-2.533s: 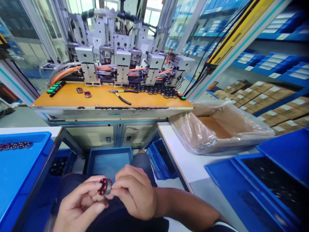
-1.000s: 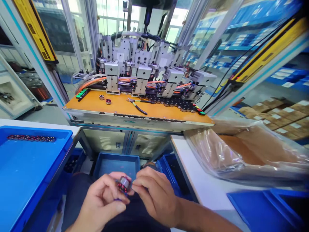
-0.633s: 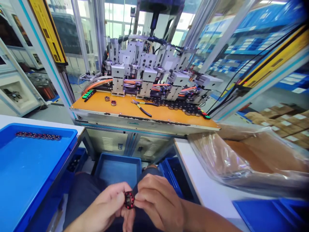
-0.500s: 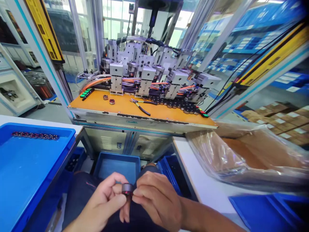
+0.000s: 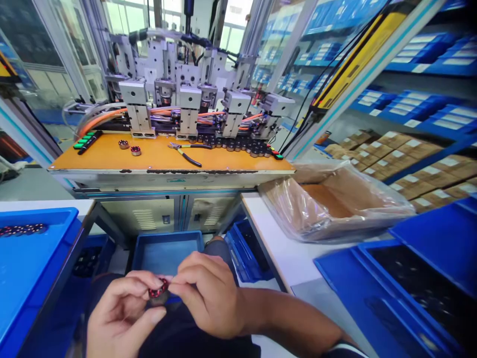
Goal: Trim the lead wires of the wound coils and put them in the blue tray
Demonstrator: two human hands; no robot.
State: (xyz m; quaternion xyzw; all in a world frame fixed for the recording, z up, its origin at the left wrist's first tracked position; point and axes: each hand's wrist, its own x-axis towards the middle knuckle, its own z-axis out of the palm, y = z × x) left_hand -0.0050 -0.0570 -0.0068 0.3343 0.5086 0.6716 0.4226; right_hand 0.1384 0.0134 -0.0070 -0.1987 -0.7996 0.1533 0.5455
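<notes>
Item: small stator point(image 5: 158, 290), a round dark ring with red windings about its rim, partly hidden by fingers. Location: low in the head view, over the person's lap, just in front of a blue bin point(image 5: 149, 247) below the orange bench point(image 5: 112, 158). Left hand point(image 5: 121, 315): fingers curled, thumb and forefinger pinching the stator's left side. Right hand point(image 5: 208, 293): fingertips drawn together, pinching its right side.

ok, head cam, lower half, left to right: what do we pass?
Blue tray → left hand → small round part, pinched by both hands → right hand → white table → blue bins.
</notes>
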